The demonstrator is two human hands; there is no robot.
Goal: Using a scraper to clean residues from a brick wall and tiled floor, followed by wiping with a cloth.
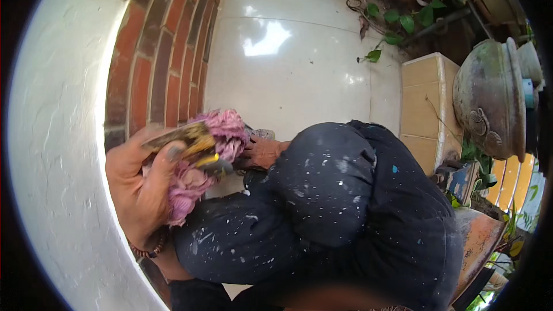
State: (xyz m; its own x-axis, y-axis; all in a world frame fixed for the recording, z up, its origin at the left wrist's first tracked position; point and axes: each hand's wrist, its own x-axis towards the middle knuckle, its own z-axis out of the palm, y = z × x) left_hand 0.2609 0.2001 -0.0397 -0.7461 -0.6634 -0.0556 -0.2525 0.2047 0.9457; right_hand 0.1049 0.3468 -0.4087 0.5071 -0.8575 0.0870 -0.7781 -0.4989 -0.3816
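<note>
My left hand (pixel 142 185), with a beaded bracelet (pixel 149 250) at the wrist, is closed in front of the brick wall. Its thumb presses on a flat hand tool (pixel 190 140) with brown and yellowish stains; the exact kind is unclear. A yellow and dark part (pixel 211 163) juts out beside the thumb; whether it belongs to the same tool I cannot tell. A crumpled pink cloth (pixel 190 185) is bunched in the same hand, and more pink cloth (pixel 229 131) shows beyond the tool. My right hand is out of view.
Brick facing (pixel 166 60) meets white plaster (pixel 60 138) on the left. Glossy tiles (pixel 298 82) cover the floor. A foot (pixel 263 153) shows beyond my paint-spotted dark trousers (pixel 328 172). On the right stand a tan tiled ledge (pixel 419 108), a clay pot (pixel 484 95) and trailing plants (pixel 406 21).
</note>
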